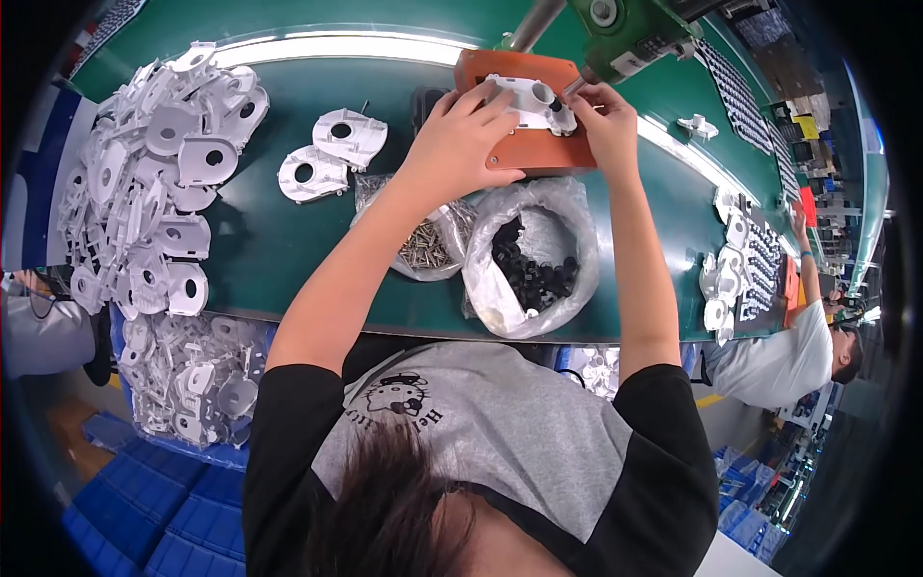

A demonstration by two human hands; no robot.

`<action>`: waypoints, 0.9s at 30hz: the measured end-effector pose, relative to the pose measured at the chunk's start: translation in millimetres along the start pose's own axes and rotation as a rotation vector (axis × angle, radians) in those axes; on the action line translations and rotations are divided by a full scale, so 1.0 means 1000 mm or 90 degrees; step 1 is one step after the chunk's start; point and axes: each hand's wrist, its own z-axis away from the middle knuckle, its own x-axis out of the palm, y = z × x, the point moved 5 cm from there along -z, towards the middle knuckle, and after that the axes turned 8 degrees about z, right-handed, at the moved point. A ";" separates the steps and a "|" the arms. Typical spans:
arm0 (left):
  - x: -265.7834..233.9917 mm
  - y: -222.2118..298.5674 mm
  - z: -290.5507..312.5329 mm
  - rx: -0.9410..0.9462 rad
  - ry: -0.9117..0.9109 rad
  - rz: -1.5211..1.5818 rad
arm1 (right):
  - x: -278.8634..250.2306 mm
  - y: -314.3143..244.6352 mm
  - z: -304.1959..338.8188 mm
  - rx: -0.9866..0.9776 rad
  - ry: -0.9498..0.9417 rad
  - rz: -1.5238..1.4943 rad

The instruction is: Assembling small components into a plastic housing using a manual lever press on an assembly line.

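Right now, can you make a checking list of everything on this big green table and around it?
Surface: green table, partly covered with parts.
Job's things: white plastic part sitting on an orange fixture block under a green machine head.
Clutter: big pile of white plastic parts at the left, two loose white parts, a bag of screws, a bag of small black pieces.
Grippers: left hand presses on the white part; right hand pinches its right end.
Cables: nothing seen.
Surroundings: blue crates by the floor; another person works at the right.
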 end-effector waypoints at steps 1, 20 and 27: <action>-0.001 0.000 0.000 -0.001 0.000 -0.002 | 0.002 0.003 -0.001 0.015 -0.005 0.041; -0.002 0.001 -0.001 0.014 0.022 0.025 | 0.015 -0.026 0.025 -0.317 0.074 0.405; -0.001 -0.001 0.001 0.006 0.033 0.029 | 0.013 -0.030 0.051 -0.321 0.026 0.522</action>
